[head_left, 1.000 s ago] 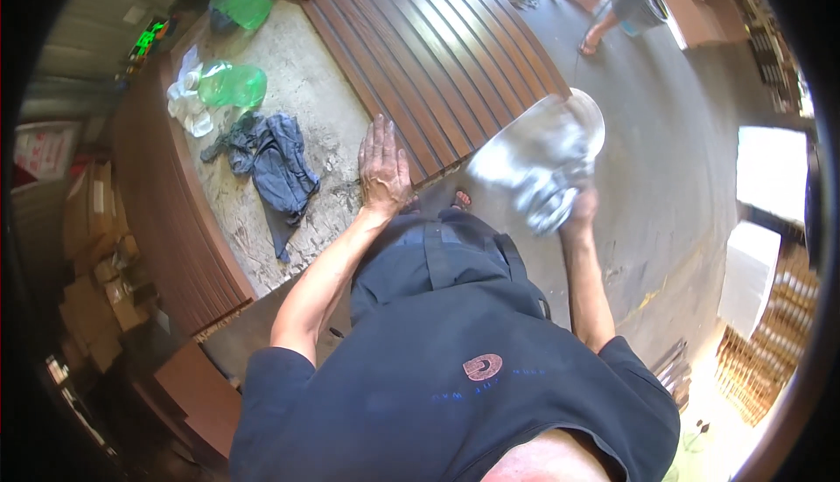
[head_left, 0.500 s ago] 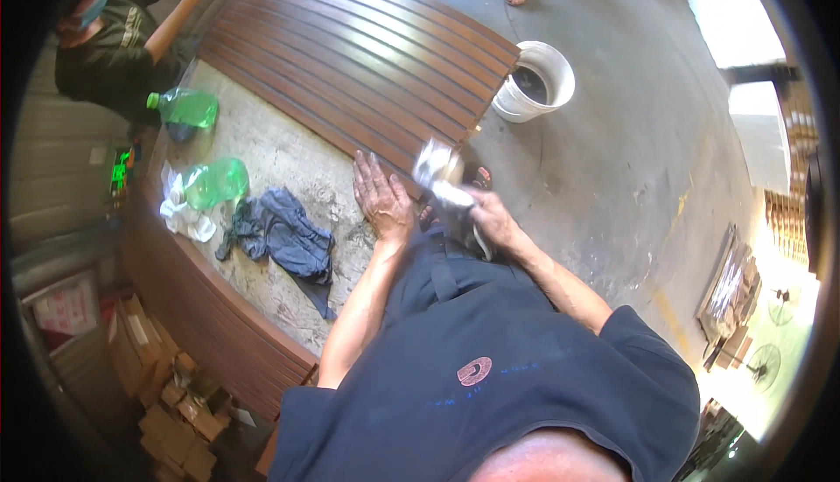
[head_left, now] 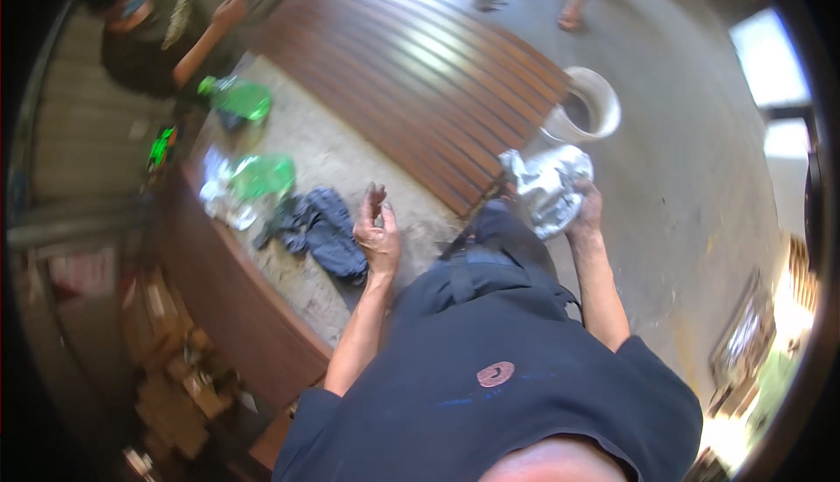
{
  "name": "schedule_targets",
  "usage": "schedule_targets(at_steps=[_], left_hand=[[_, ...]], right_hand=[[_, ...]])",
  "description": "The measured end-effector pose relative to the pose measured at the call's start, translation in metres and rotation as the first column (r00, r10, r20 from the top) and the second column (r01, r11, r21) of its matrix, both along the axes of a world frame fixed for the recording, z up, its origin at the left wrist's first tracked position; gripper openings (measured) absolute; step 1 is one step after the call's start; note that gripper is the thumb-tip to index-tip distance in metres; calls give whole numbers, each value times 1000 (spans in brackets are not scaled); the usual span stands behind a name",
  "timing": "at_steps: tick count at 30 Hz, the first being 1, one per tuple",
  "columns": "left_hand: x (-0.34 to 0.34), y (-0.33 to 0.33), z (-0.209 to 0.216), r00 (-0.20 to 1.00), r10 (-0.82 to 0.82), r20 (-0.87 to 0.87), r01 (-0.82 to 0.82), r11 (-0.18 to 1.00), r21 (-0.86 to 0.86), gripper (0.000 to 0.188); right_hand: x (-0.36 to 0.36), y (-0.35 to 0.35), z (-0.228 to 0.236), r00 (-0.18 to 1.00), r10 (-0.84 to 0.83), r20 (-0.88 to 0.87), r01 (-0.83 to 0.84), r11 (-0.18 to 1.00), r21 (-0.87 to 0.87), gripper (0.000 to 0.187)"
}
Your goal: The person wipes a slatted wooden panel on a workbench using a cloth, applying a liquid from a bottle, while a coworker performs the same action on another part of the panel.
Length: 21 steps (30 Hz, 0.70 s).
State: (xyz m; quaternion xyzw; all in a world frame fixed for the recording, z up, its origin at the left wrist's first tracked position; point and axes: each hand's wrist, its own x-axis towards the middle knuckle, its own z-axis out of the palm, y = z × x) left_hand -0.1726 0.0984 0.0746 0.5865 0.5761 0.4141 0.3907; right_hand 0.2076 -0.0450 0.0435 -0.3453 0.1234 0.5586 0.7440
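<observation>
My right hand [head_left: 590,206] grips a crumpled whitish cloth [head_left: 549,186] with a shiny look, held out past the near right corner of a brown ribbed panel [head_left: 411,71]. Fingers up and slightly apart, my left hand [head_left: 378,239] is raised over the stained grey worktop [head_left: 306,136], clear of the panel and with nothing in it. Just left of that hand lies a bunched dark blue cloth [head_left: 328,233]. The panel rests on the far side of the worktop, its ribs blurred by motion.
Two green bottles, one farther off [head_left: 247,101] and one nearer [head_left: 262,176], lie at the worktop's left beside a crumpled white wad [head_left: 229,202]. A white bucket [head_left: 610,115] stands beyond the panel's right end. A co-worker [head_left: 153,53] is at far left; another person's feet [head_left: 570,14] show at the top.
My left hand has lifted off the panel's near edge. My right hand has swung out to the right with the cloth, which now spreads wider. The whole view has shifted.
</observation>
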Motion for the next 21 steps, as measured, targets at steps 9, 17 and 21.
schedule_targets(at_steps=[9,17,21], left_hand=[[-136,107,9,830,555,-62,-476,761,440,92],[-184,219,-12,959,278,58,-281,897,341,63],[-146,224,5,928,321,-191,-221,885,411,58]], right_hand=[[-8,-8,8,997,72,42,-69,995,-71,61],[-21,18,-5,999,-5,47,10,992,-125,51],[-21,-9,-8,995,-96,27,99,981,-164,51]])
